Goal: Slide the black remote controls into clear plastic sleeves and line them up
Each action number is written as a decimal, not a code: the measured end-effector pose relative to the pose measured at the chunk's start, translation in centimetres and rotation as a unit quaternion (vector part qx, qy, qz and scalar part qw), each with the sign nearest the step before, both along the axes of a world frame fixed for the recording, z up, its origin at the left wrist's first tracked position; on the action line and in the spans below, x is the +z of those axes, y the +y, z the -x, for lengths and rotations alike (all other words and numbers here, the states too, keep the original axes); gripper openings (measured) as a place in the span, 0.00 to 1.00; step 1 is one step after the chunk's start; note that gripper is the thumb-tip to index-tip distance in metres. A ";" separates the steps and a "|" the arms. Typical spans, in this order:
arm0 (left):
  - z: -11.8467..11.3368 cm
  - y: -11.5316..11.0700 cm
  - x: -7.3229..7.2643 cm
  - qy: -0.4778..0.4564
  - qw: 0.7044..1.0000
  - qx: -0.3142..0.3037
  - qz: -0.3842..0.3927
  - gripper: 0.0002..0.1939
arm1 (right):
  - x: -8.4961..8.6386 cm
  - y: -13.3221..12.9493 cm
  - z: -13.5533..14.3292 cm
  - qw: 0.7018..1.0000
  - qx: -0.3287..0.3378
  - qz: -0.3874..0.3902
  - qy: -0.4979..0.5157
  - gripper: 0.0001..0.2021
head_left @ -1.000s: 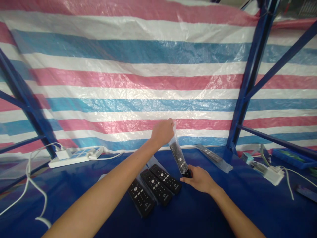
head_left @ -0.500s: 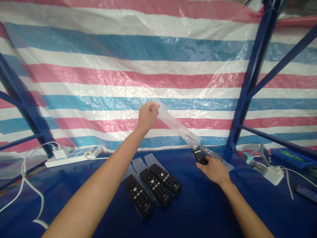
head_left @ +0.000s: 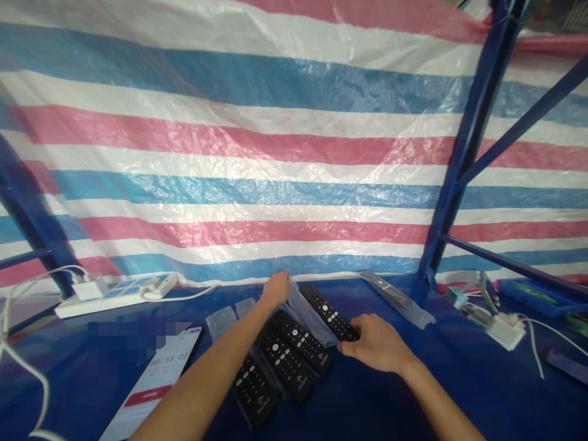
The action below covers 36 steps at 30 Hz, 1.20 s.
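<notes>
My left hand (head_left: 277, 289) is closed on the far end of a clear plastic sleeve (head_left: 313, 315), which lies slanting over the blue table. Just right of the sleeve is a black remote control (head_left: 327, 309), out of the plastic, its buttons facing up. Fingers of my right hand (head_left: 377, 343) grip the near end of this remote. Three more black remotes (head_left: 285, 361) in clear sleeves lie side by side to the left, partly covered by my left forearm. Farther right, another bagged remote (head_left: 395, 297) rests near the back edge.
A phone (head_left: 154, 383) with a running timer lies left of my forearm. Behind it sits a white power strip (head_left: 114, 294) with cables. At right are a white adapter (head_left: 505, 331), a blue tray (head_left: 542, 297) and a dark phone-like slab (head_left: 567, 365). Striped sheeting hangs behind the blue frame.
My left hand has come down to the table with the sleeve, which has come off the remote. My right hand has moved left with the remote, laying it beside the sleeve.
</notes>
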State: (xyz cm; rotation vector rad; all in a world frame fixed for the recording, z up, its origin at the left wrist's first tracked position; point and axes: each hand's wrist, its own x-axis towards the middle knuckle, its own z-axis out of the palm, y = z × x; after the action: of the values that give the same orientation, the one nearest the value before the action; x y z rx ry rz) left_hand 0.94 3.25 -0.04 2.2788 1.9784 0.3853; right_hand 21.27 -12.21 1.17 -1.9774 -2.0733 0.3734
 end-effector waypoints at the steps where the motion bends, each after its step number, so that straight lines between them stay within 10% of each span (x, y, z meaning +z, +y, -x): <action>1: 0.0 0.1 -0.1 0.006 1.000 0.006 0.003 0.13 | 0.0 -0.1 0.3 1.000 -0.001 0.005 -0.012 0.12; 18: -0.7 -1.0 -0.2 0.061 0.997 0.039 -0.034 0.15 | -0.8 0.6 0.7 1.000 0.003 0.003 -0.017 0.21; 27: -0.1 -1.7 0.7 0.056 0.994 -0.012 -0.096 0.15 | 0.4 2.7 -8.8 0.960 -0.244 -0.057 -0.122 0.19; 36: -3.0 -2.6 1.4 0.049 0.989 -0.097 -0.096 0.14 | -1.8 3.2 -9.0 0.982 -0.153 0.002 -0.115 0.13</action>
State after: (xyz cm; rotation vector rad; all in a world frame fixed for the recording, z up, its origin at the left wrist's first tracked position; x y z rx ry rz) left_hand 3.95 0.69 1.34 2.6293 1.8099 0.4722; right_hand 30.23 -9.04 -0.64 -2.3920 -1.8450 0.0907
